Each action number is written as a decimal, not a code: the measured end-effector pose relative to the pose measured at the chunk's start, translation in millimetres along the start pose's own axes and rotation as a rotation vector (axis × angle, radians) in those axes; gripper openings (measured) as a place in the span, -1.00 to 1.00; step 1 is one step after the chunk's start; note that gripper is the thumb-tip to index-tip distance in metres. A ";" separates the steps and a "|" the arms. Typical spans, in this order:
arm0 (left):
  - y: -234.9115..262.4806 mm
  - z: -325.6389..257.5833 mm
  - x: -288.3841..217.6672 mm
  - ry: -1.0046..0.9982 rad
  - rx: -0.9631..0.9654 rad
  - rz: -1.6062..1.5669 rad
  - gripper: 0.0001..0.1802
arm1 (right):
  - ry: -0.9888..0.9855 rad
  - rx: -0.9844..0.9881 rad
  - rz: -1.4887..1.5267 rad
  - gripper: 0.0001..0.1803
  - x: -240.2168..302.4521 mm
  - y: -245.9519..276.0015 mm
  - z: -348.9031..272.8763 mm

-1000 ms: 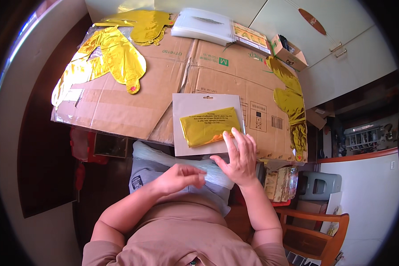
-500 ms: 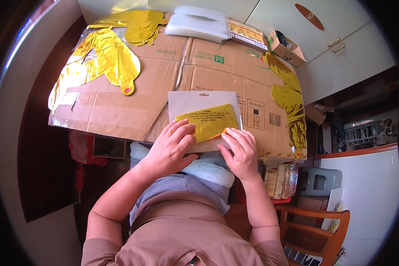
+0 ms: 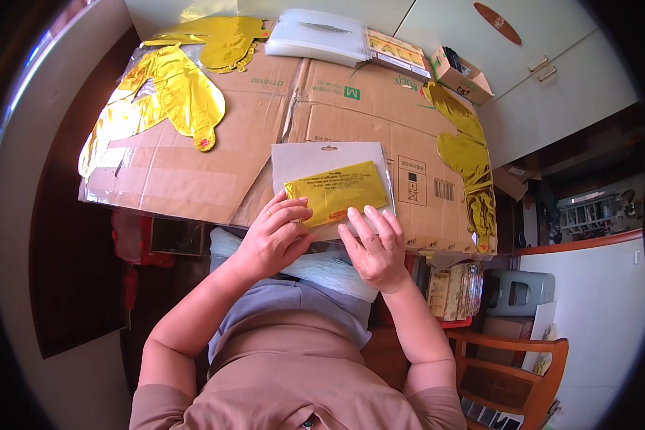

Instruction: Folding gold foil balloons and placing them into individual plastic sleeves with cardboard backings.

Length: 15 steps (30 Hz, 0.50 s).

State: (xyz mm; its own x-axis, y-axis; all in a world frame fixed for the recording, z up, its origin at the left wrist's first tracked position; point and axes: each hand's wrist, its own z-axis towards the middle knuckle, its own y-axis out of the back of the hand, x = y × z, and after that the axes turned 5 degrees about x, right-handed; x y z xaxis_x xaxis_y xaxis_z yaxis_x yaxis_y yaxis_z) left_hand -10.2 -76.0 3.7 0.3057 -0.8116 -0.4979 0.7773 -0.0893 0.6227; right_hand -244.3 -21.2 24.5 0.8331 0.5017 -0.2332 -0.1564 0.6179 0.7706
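Hands meet at the near edge of a clear packet (image 3: 331,186) holding a folded gold foil balloon (image 3: 335,192): the left hand (image 3: 272,240) pinches its near left corner, and the right hand (image 3: 374,247) lies flat with fingers pressed together on its near right edge. The packet rests on flattened cardboard (image 3: 193,172) covering the tabletop, and the near end looks ready to be opened. Unfolded gold balloons lie far left (image 3: 172,93) and right (image 3: 469,154); a stack of packets (image 3: 326,37) and a small box (image 3: 460,72) sit far off, nothing blocking.

We see the bench covered by flattened cardboard (image 3: 193,165); on it lie gold foil balloons (image 3: 172,93), a clear packet (image 3: 335,188), a plastic stack (image 3: 326,37), a small box (image 3: 460,75).
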 end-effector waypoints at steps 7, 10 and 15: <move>-4.0 -1.7 -1.5 0.014 -0.018 -0.024 -0.79 | 0.031 -0.023 -0.009 -0.76 1.3 -1.3 -17.3; -4.3 -2.1 -2.3 0.014 -0.011 -0.030 -0.79 | -0.021 0.039 -0.014 -0.74 2.6 0.8 -5.6; -1.3 0.8 -4.9 0.005 0.007 -0.018 -0.78 | -0.079 0.162 -0.093 -0.69 2.1 0.5 5.3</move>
State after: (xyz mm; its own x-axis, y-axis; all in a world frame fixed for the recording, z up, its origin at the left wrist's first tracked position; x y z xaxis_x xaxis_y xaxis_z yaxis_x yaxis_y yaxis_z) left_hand -13.1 -72.4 5.8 0.2945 -0.8072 -0.5116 0.7785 -0.1078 0.6183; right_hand -239.8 -23.0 27.6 0.8798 0.3941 -0.2659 0.0057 0.5505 0.8348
